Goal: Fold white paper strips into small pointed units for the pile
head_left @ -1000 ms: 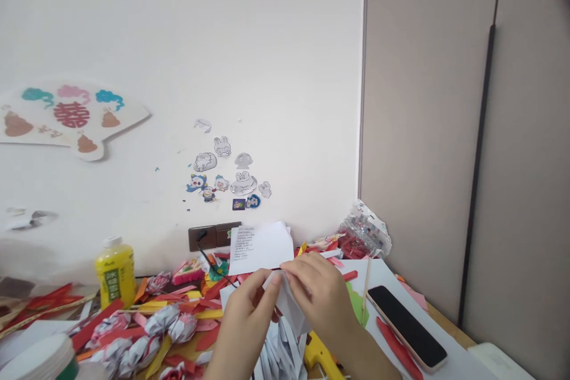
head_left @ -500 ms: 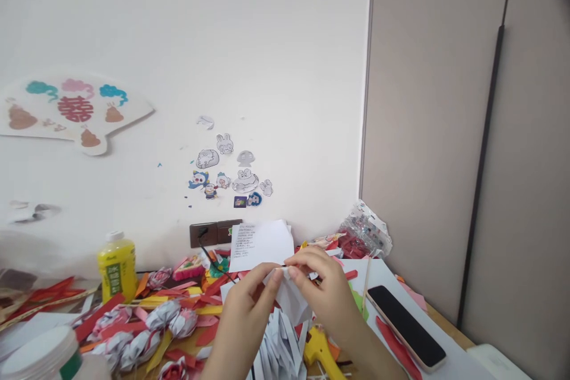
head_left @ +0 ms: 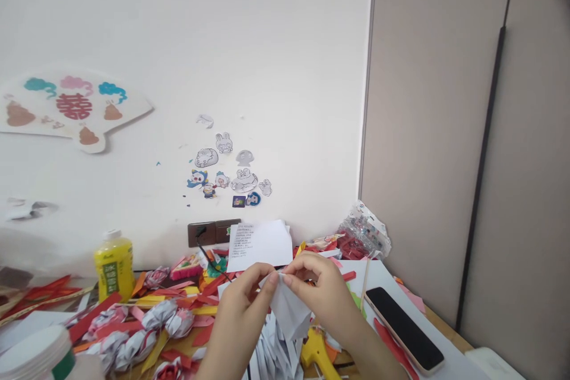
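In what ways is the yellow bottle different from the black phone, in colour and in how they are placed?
The bottle is yellow with a green label; the phone has a plain black face. The bottle stands upright, while the phone lies flat. The bottle is at the left, the phone at the right. Neither is held.

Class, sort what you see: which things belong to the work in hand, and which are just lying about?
In use: left hand and right hand, pinching white paper; probably the folded white strips below; perhaps the yellow glue gun.

Lying about, apparently: phone, yellow bottle, white tub.
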Motion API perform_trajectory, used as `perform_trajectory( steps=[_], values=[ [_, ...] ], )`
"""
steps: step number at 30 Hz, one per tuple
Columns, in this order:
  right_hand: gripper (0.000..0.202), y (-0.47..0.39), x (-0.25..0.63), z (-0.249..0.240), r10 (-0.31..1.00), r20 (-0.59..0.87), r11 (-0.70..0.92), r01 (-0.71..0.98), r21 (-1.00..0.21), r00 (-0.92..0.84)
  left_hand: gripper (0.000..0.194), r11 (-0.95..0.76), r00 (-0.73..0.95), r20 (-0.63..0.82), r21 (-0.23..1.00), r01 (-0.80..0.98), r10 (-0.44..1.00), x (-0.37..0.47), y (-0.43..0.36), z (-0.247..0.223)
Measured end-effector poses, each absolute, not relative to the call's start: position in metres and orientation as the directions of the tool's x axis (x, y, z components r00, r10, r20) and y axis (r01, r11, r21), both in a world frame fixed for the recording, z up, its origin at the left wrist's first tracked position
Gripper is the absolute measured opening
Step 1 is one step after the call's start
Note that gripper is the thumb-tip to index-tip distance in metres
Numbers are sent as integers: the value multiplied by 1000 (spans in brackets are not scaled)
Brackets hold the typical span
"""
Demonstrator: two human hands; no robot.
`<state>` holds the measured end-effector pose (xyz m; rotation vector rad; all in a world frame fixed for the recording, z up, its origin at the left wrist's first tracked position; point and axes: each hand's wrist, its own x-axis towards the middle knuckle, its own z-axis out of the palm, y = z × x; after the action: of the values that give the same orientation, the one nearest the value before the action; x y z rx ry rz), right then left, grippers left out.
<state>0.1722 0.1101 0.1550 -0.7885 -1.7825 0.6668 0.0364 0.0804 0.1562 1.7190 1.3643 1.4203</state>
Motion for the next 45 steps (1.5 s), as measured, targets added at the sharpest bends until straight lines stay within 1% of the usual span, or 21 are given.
perform_trajectory(
  steps=[6,10,14,19,21,24,27,29,32,35,38,41,43,45],
  values=[
    [7,111,173,154,760,594,648,234,-725,-264,25,-371,-98,439,843,390,893,37,80,155],
    [10,113,175,154,764,572,635,188,-749,-298,22,-390,-109,464,832,394,879,36,79,155],
    [11,117,178,152,782,531,597,145,-789,-327,25,-393,-73,463,816,424,883,35,81,153],
    [10,118,179,150,781,521,598,175,-782,-344,30,-398,-17,455,795,459,890,35,83,152],
    [9,116,178,151,760,557,637,214,-741,-335,31,-393,-12,455,783,481,891,35,83,153],
    [11,112,176,151,700,642,714,325,-620,-313,29,-376,-20,449,772,512,893,36,83,153],
    [12,111,173,151,668,664,738,417,-531,-337,24,-376,-19,458,752,542,889,36,83,152],
    [12,111,173,151,665,655,740,435,-514,-359,22,-375,-30,473,734,567,880,35,83,152],
    [12,113,174,151,678,636,730,431,-530,-368,24,-366,-61,491,720,589,869,34,83,152],
    [13,115,176,151,685,628,724,440,-531,-369,26,-357,-45,471,722,593,881,31,85,153],
    [13,118,175,149,653,664,741,490,-460,-364,24,-351,24,437,686,637,899,29,87,154],
    [13,121,173,148,579,720,781,512,-357,-382,22,-350,68,430,622,700,900,28,89,153],
    [11,121,174,147,518,779,793,540,-283,-353,22,-339,38,435,641,688,900,29,90,151],
    [13,120,175,147,455,829,795,567,-215,-324,21,-308,-62,431,731,609,900,29,92,149]
  ],
)
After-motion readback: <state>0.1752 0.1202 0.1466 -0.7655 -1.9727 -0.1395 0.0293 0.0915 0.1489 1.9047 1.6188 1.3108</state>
